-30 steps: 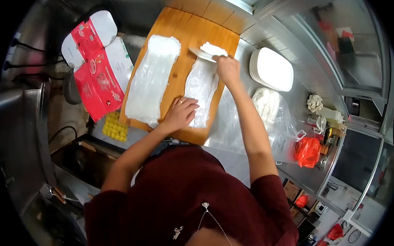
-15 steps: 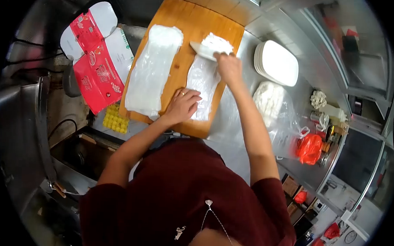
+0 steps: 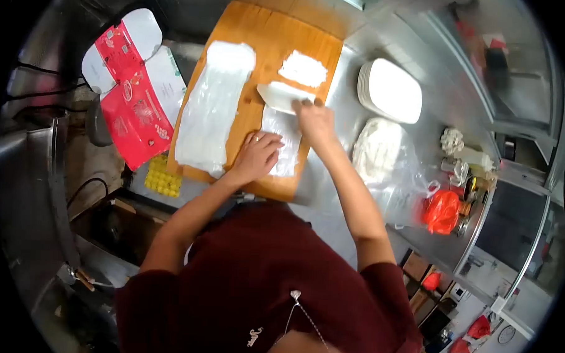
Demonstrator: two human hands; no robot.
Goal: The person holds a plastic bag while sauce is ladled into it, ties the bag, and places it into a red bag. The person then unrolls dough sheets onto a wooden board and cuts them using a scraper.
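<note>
On the wooden cutting board [image 3: 263,26] lie two long, glossy white sheets that look like rice noodle sheets. The left sheet [image 3: 213,109] is whole. My right hand [image 3: 315,123] grips a cleaver [image 3: 284,97], its broad blade tilted across the far end of the right sheet [image 3: 287,155]. Beyond the blade lies a separate crumpled white pile [image 3: 303,69] with ragged edges. My left hand [image 3: 256,157] rests on the near part of the right sheet, at its left edge, fingers laid down and holding nothing.
Right of the board stand stacked white trays [image 3: 391,90] and a clear plastic bag [image 3: 383,149] with white stuff in it. Farther right is a red plastic bag [image 3: 442,212]. A red-and-white carton [image 3: 136,103] and a yellow egg tray [image 3: 163,177] are to the left.
My right hand has drawn the cleaver toward me and slightly left, away from the crumpled pile. A gap of bare board now shows between pile and blade. My left hand stays on the sheet.
</note>
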